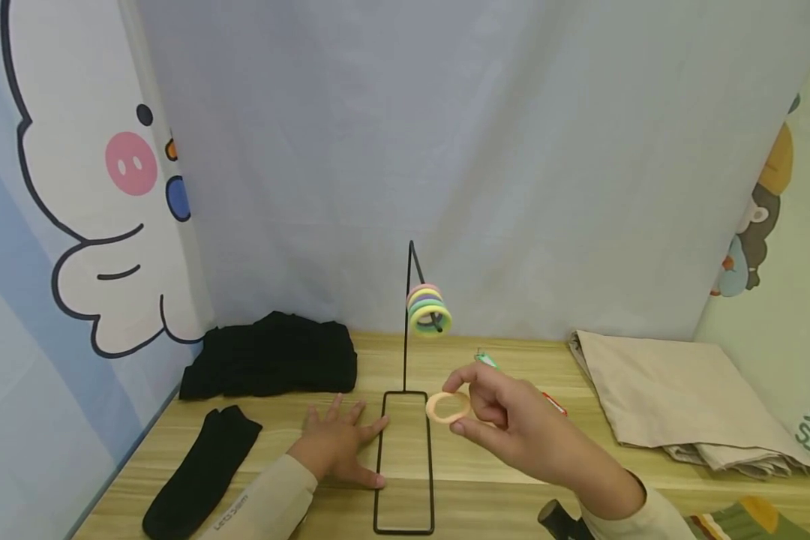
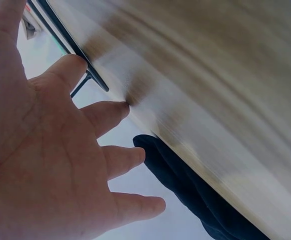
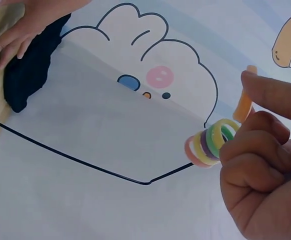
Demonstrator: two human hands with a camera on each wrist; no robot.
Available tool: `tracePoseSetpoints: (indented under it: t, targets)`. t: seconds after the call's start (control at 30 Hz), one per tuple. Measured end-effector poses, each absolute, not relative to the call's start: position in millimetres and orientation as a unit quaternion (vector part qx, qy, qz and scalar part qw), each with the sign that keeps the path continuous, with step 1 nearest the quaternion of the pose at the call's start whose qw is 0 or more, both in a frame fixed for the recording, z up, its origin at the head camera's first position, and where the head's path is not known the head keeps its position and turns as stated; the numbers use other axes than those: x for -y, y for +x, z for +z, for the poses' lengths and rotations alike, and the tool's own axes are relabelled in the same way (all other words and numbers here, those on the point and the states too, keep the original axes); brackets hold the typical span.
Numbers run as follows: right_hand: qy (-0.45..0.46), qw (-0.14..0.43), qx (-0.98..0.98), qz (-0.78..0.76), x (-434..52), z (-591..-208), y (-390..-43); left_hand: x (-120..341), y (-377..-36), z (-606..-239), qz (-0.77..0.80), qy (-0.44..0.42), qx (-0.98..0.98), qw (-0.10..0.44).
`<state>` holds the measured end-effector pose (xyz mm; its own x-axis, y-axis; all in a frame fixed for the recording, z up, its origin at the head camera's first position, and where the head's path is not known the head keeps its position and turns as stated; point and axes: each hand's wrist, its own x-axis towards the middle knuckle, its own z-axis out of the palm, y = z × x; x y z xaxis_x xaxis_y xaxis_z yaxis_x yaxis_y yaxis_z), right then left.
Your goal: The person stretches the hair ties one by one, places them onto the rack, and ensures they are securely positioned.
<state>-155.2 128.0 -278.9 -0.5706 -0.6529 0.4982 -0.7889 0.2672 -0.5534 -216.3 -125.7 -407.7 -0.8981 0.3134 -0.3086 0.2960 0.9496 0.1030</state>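
Note:
My right hand [image 1: 520, 424] pinches a pale orange ring [image 1: 430, 409] between thumb and index finger, above the table and just right of a black wire stand [image 1: 430, 465]. In the right wrist view the ring [image 3: 244, 102] appears edge-on, with the other fingers curled beneath. Several pastel rings [image 1: 416, 298] in pink, yellow, purple and green hang on the stand's sloping upper arm, which ends in a dark tip. My left hand [image 1: 340, 446] lies with spread fingers on the tabletop, its thumb and index finger at the left bar of the stand's rectangular base.
Behind my left hand lies a folded black cloth [image 1: 277, 360]; a black sock [image 1: 202, 472] is at left. A folded beige cloth [image 1: 682, 390] lies at right. A green item [image 1: 486, 360], a red item [image 1: 555, 403], a dark handle-like object [image 1: 556, 517] and patterned fabric [image 1: 749, 521] surround my right arm.

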Motion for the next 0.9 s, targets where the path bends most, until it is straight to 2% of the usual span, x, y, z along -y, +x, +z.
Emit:
tracePoseSetpoints:
  t: [0.27, 0.57, 0.67, 0.9]
  targets:
    - [0.46, 0.169, 0.769, 0.412, -118.0, -264.4, -153.3, 126.1, -215.4, -407.0, 0.027, 0.156, -0.974, 0.163]
    - [0.444, 0.325, 0.735, 0.397, -102.1, -249.0, -160.8, 127.1, -220.3, -412.5, 0.024, 0.154, -0.975, 0.159]
    - [0.414, 0.348, 0.752, 0.376, -99.8, -248.6, -166.0, 126.7, -223.5, -416.0, 0.012, 0.156, -0.975, 0.158]
    - [0.374, 0.357, 0.777, 0.359, -102.0, -255.6, -174.4, 126.8, -226.9, -416.0, 0.012, 0.165, -0.973, 0.16]
